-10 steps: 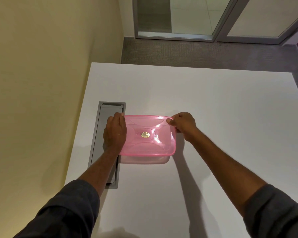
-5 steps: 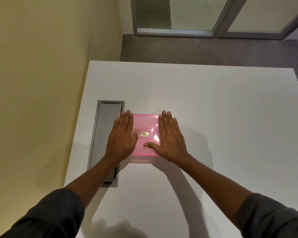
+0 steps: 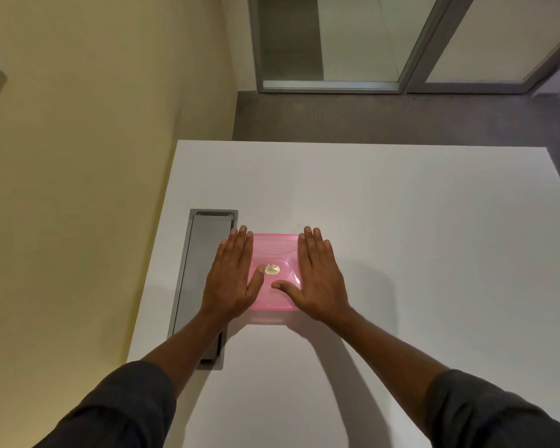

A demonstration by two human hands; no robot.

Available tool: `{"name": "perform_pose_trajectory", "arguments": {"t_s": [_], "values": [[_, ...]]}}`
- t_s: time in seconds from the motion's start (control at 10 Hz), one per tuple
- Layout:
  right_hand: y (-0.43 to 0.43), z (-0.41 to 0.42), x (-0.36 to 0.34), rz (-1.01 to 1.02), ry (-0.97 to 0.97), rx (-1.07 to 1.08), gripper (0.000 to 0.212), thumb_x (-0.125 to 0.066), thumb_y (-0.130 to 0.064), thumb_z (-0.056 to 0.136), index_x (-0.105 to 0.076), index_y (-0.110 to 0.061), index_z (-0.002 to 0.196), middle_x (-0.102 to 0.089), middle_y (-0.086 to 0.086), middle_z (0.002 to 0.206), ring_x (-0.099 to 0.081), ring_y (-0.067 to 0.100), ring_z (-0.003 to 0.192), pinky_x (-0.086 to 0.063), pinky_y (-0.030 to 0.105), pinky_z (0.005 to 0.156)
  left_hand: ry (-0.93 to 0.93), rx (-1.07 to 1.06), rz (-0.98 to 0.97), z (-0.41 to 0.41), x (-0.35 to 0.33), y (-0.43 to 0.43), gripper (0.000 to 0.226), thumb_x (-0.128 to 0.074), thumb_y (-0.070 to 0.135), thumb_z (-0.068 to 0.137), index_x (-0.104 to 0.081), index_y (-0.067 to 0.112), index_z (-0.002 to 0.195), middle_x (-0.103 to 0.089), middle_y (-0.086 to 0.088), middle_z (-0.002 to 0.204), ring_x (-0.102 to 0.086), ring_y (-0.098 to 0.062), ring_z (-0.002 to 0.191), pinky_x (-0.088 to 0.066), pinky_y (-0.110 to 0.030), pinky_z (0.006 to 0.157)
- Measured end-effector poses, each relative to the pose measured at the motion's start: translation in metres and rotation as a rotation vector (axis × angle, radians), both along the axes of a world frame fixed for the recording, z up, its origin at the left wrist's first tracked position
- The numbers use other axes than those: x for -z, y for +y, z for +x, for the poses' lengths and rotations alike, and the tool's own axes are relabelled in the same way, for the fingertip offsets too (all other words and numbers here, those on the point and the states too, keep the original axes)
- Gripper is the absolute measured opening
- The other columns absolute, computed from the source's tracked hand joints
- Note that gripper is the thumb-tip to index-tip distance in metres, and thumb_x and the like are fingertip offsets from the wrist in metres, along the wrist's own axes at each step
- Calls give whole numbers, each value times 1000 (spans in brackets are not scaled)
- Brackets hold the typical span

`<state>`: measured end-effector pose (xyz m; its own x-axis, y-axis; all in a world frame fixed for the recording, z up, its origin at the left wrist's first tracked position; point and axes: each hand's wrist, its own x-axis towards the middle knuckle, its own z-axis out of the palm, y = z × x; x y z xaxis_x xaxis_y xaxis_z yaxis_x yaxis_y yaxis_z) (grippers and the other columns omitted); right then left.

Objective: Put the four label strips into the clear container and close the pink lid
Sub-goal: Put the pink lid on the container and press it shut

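Though palm-covered, pink lid [image 3: 274, 253] (seated).

The gold sticker [image 3: 272, 270] on the pink lid [image 3: 275, 253] is too blurred to read.

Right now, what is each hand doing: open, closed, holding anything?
Left hand: open, flat on the pink lid, gripping nothing.
Right hand: open, flat on the lid, gripping nothing.
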<state>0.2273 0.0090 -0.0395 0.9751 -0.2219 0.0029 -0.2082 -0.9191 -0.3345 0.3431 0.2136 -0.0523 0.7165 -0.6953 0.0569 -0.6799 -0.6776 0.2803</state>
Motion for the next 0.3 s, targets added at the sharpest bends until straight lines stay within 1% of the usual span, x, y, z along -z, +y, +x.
{"name": "perform_pose_trajectory", "arguments": {"t_s": [0.1, 0.2, 0.3], "values": [[1, 0, -2, 41, 40, 19, 116, -38, -87, 93, -2, -5, 167, 5, 11, 177, 12, 26, 164, -12, 52, 132, -10, -28, 54, -3, -3, 0, 79, -29, 54, 109, -11, 7, 170, -7, -12, 180, -1, -26, 167, -10, -49, 135], [-2, -5, -17, 78, 42, 28, 115, -34, -87, 93, 4, -8, 167, 11, 8, 177, 15, 23, 163, -8, 50, 134, -23, -91, 88, -10, -18, -4, 79, -24, 57, 110, -12, 5, 169, -9, -15, 179, -3, -29, 167, -13, -50, 135], [-14, -17, -19, 71, -9, 51, 111, -35, -84, 96, 0, -6, 167, 7, 9, 177, 11, 25, 164, -10, 49, 134, -48, -117, 56, -19, -23, -11, 76, -29, 51, 111, -16, 3, 168, -13, -17, 178, -7, -31, 166, -18, -53, 134]]}}
